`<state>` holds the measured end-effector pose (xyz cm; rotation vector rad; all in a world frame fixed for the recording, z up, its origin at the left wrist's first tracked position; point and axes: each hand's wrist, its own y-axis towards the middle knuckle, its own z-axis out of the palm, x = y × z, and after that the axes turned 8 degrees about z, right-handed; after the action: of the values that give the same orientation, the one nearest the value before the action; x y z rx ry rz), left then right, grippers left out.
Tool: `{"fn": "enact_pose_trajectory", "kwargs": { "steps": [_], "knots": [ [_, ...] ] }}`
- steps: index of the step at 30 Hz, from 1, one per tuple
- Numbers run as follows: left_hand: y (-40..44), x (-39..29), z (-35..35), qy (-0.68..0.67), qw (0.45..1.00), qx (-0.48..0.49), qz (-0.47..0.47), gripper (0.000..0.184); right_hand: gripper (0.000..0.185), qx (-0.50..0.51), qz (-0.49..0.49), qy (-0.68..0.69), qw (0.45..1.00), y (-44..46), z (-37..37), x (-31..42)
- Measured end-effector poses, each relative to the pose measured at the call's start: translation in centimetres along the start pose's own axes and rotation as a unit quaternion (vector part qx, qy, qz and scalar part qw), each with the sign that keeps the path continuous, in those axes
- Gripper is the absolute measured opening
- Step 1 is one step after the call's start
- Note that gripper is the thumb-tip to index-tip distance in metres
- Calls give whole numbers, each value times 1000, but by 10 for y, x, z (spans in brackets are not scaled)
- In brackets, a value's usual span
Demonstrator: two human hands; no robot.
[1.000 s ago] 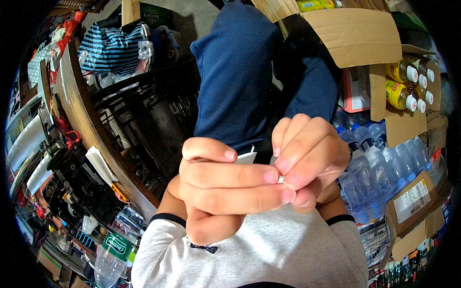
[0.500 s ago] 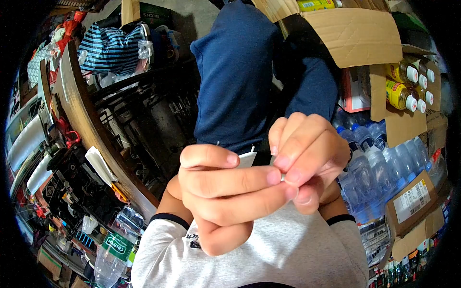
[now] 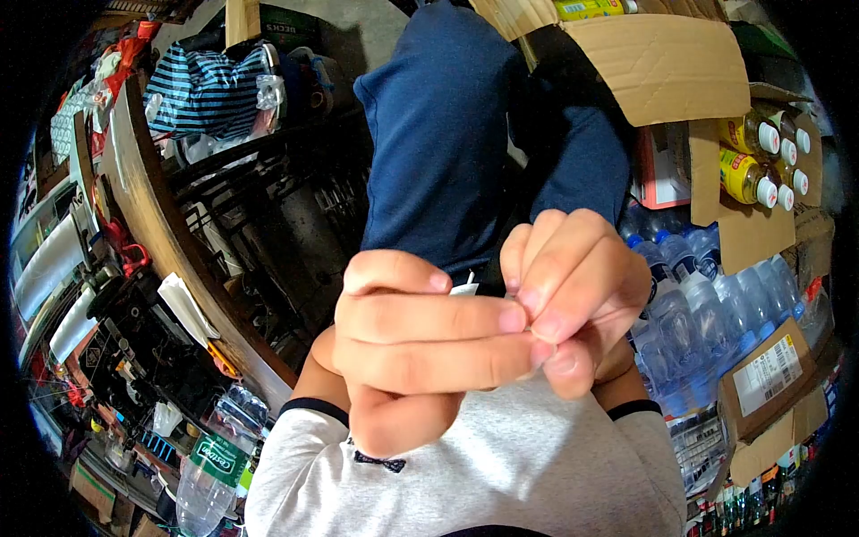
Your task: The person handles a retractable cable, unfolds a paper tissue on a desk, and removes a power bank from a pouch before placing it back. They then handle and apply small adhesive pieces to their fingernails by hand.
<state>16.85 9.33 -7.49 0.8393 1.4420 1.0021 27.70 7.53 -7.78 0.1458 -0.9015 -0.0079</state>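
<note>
My left hand (image 3: 412,345) is held in front of my chest, its fingers extended sideways and pressed together. Its fingertips meet those of my right hand (image 3: 573,300), which is closed in a pinch. Whatever is pinched where the fingertips touch is too small and too covered to name. Behind the left hand, a bit of a white thing (image 3: 465,288) shows above the fingers. Below both hands is my light grey shirt (image 3: 537,465), and beyond them my blue trousers (image 3: 438,152).
On the left runs a wooden table edge (image 3: 192,242), with a clear green-labelled bottle (image 3: 210,479) and clutter beside it. A striped bag (image 3: 215,89) lies further up. At right are cardboard flaps (image 3: 662,67), yellow-labelled bottles (image 3: 738,174), wrapped water bottles (image 3: 680,331) and a labelled carton (image 3: 769,371).
My left hand's fingers have shifted slightly and bunched closer. The small white bit visible between the fingertips earlier is now covered. Less of the white thing behind the hand shows.
</note>
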Motion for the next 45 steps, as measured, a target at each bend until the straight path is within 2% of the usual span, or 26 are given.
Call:
{"fn": "enact_pose_trajectory", "kwargs": {
  "steps": [3, 6, 9, 11, 16, 22, 25, 28, 30, 31, 32, 35, 44, 45],
  "knots": [
    [0, 2, -3, -40, 999, 33, -12, 31, 21, -9, -6, -13, 1000, 0, 0, 0],
    [-1, 0, -2, -65, 996, -5, -56, 30, 20, -17, -15, -22, 1000, 0, 1, -1],
    [0, 2, -6, -117, 989, 32, -81, 30, 20, -17, -28, -34, 999, 0, 1, -1],
    [-1, 3, -1, -109, 991, -7, -78, 29, 19, -16, -32, -37, 999, 0, 0, -2],
    [-1, 4, 0, -129, 988, -13, -86, 30, 19, -13, -31, -46, 998, -1, -1, -1],
    [1, 5, -2, -163, 978, 2, -134, 35, 20, -18, -71, -72, 995, 2, 0, -3],
    [5, 4, -12, -188, 963, 39, -188, 41, 21, -45, -154, -115, 980, 2, 1, -6],
    [10, 4, -19, -256, 933, 79, -242, 43, 22, -44, -169, -145, 974, 3, -1, -5],
    [12, -2, -22, -257, 892, 122, -350, 46, 25, -48, -180, -154, 970, 3, -3, -7],
    [11, 1, -21, -257, 893, 121, -350, 46, 25, -47, -180, -155, 970, 4, -4, -7],
    [7, 6, -17, -337, 876, 82, -334, 45, 26, -34, -180, -159, 970, 4, -6, -6],
    [6, 9, -14, -412, 840, 49, -350, 44, 27, -12, -179, -167, 970, 4, -9, -5],
    [5, 4, -16, -430, 801, 33, -416, 44, 28, 2, -167, -192, 967, 2, -12, -2],
    [3, 1, -14, -450, 772, -6, -448, 43, 28, 2, -167, -194, 967, 2, -12, -3]
  ]
}}
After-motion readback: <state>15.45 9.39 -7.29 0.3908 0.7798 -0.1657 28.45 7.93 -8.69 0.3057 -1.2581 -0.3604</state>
